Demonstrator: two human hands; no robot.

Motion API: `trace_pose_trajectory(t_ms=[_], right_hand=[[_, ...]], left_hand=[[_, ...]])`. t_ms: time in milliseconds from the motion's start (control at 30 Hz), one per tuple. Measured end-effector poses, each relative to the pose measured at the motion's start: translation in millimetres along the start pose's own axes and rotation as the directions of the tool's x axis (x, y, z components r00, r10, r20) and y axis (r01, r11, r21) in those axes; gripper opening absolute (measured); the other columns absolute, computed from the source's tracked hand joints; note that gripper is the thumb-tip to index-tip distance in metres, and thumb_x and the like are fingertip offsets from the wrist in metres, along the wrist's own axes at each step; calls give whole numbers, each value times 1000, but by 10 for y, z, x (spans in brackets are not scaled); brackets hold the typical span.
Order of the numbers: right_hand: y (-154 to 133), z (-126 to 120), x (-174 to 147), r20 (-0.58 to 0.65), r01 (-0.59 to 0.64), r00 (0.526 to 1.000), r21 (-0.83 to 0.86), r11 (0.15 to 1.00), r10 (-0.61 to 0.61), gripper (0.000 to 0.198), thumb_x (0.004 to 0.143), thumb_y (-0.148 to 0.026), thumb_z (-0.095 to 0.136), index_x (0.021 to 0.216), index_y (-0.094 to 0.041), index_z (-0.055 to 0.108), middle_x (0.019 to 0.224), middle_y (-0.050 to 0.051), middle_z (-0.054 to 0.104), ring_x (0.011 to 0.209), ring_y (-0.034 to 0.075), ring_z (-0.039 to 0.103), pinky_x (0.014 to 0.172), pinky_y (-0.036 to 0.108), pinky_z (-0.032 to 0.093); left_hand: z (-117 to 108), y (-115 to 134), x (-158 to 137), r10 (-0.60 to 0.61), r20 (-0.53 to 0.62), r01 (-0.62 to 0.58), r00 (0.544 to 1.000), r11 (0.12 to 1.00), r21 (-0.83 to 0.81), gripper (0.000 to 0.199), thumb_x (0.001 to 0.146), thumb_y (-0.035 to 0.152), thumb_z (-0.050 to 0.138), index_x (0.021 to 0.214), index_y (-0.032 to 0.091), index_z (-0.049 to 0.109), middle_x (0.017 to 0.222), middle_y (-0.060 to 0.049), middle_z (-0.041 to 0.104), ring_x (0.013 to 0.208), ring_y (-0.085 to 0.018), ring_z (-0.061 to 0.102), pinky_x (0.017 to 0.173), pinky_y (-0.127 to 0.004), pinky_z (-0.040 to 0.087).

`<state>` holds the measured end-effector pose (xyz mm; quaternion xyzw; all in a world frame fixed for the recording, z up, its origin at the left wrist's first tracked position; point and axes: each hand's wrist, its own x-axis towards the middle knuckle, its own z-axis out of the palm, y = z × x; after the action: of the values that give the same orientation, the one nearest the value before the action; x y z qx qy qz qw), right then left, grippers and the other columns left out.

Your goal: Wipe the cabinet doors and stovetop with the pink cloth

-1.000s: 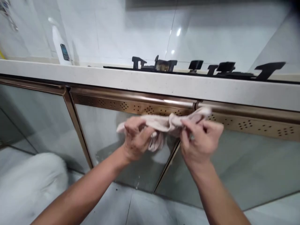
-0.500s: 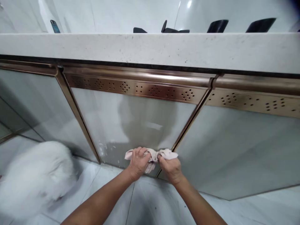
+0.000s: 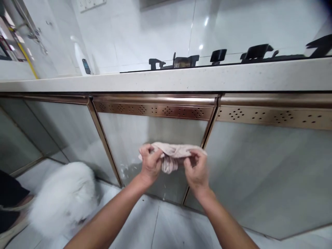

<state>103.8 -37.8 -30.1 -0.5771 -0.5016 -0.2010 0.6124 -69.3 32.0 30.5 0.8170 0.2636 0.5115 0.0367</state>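
Observation:
A pale pink cloth [image 3: 178,150] is stretched between my two hands in front of a cabinet door [image 3: 124,131], with a bunched fold hanging at its middle. My left hand [image 3: 150,164] grips its left end, thumb toward me. At the other end, my right hand [image 3: 197,169] pinches the cloth between thumb and fingers. White wet-looking streaks mark the lower left of the door, and a few drips run down below the cloth.
A fluffy white animal [image 3: 64,200] is on the tiled floor at the left, beside a person's foot [image 3: 15,214]. Above runs the counter edge [image 3: 103,83], carrying a gas stove [image 3: 181,63] and a white bottle [image 3: 80,57]. Another cabinet door [image 3: 272,173] is at right.
Both hands have risen and moved apart, spreading the cloth from a twisted bunch into a wider strip. The view has tilted up, showing more of the stove and wall.

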Motion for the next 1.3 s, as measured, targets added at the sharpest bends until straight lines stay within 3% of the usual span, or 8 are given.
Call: trace_pose_trajectory(t_ms=[167, 333, 500, 700, 767, 900, 1067, 1300], right_hand=[[-475, -285, 934, 42, 261, 965, -76, 962, -259, 40, 99, -31, 43, 135, -16, 51, 126, 13, 60, 115, 20, 57, 100, 37, 48], [-441, -127, 822, 137, 294, 952, -153, 944, -274, 46, 100, -27, 36, 142, -12, 49, 131, 16, 57, 128, 27, 51, 109, 47, 43], [-134, 19, 207, 225, 111, 966, 69, 991, -124, 48, 96, -31, 40, 139, -12, 50, 130, 16, 59, 124, 24, 54, 105, 41, 48], [26, -434, 282, 682, -50, 731, 105, 993, -35, 43, 97, -32, 35, 125, -20, 64, 101, 7, 71, 87, 18, 67, 74, 28, 56], [39, -685, 445, 599, -96, 799, 35, 995, 56, 38, 97, -38, 41, 119, -22, 68, 89, 5, 71, 72, 16, 66, 64, 26, 54], [115, -1004, 667, -2, -29, 1000, -176, 984, 29, 34, 98, -39, 45, 117, -21, 68, 103, 8, 70, 94, 22, 67, 84, 39, 55], [382, -782, 572, -84, 266, 930, -515, 815, -357, 43, 98, -39, 49, 135, -18, 59, 151, 15, 40, 145, 39, 29, 114, 66, 25], [473, -417, 462, -112, 211, 936, -578, 788, -333, 65, 100, -44, 45, 157, -18, 26, 162, 19, 12, 150, 45, 3, 111, 77, 8]], left_hand=[[-71, 165, 785, 258, -501, -196, 826, 965, 174, 16, 93, 32, 59, 96, 25, 74, 104, -7, 53, 107, -22, 50, 97, -43, 44], [279, 379, 655, 107, -286, -64, 952, 986, 157, 51, 96, 42, 49, 142, 21, 47, 142, -15, 45, 133, -32, 36, 110, -54, 30], [604, 279, 46, 33, -75, -22, 997, 988, 150, 68, 82, 64, 61, 134, 21, 58, 131, -16, 47, 116, -35, 39, 102, -56, 35], [511, 30, 33, 249, 39, -251, 968, 942, 221, 26, 82, 47, 70, 100, 28, 75, 107, -9, 54, 102, -29, 42, 90, -47, 38], [423, -34, 167, 321, 75, -330, 944, 924, 192, 20, 84, 39, 68, 95, 25, 74, 103, -9, 53, 98, -26, 45, 87, -44, 42], [181, 26, 624, 449, -147, -420, 881, 887, 191, 16, 81, 29, 68, 95, 22, 71, 107, -8, 44, 100, -25, 46, 87, -42, 47], [192, 293, 970, 340, -427, -248, 838, 934, 256, 25, 81, 35, 74, 103, 26, 69, 118, -9, 37, 118, -31, 41, 101, -51, 41], [1063, 105, -331, 471, 72, -471, 879, 837, 279, 43, 85, 60, 64, 120, 36, 68, 121, -10, 55, 111, -30, 45, 98, -46, 42]])
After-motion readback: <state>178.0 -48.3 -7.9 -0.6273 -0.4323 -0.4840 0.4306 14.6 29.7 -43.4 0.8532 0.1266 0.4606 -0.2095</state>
